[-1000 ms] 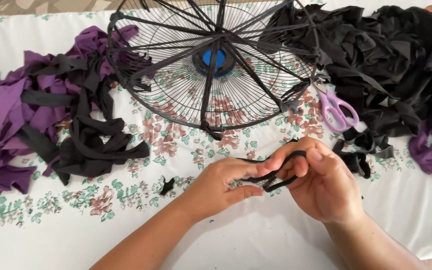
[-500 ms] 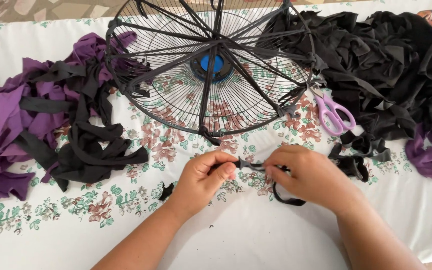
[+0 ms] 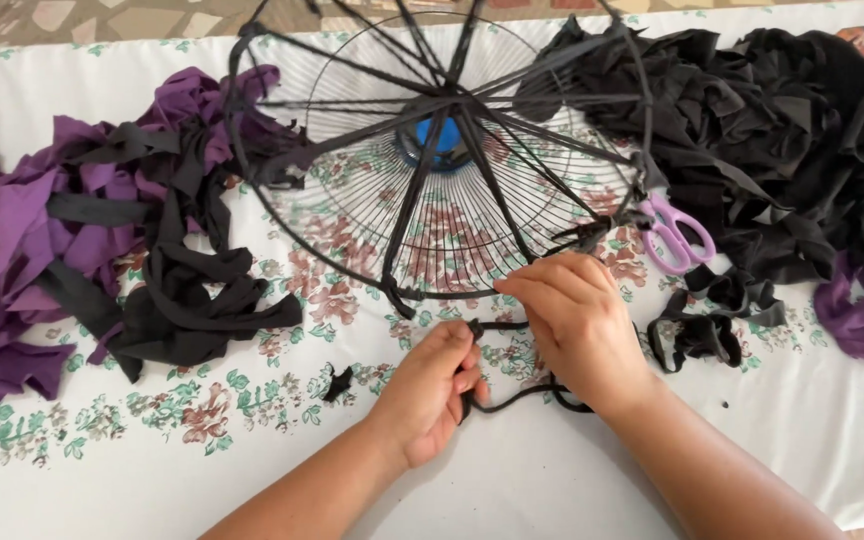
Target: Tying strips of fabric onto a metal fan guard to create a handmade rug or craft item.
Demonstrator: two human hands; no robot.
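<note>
My left hand (image 3: 432,395) is closed around one end of a thin black cloth strip (image 3: 512,395), pinching it between thumb and fingers just below the rim of the wire fan guard (image 3: 432,160). My right hand (image 3: 572,320) grips the same strip a little higher and to the right, fingers curled over it, so the two hands sit close together with the strip running between them and looping down under my right wrist. The strip lies on the counter (image 3: 252,470), which is covered with a white flowered cloth, right at the near edge of the guard.

The guard lies dome-like on the counter, wrapped with black strips along its spokes, a blue hub at its middle. It holds nothing inside; the flowered cloth shows through its wires. To the left lies a heap of purple and black strips (image 3: 82,240), to the right a bigger black heap (image 3: 782,140). Purple-handled scissors (image 3: 677,235) rest between the guard and that heap.
</note>
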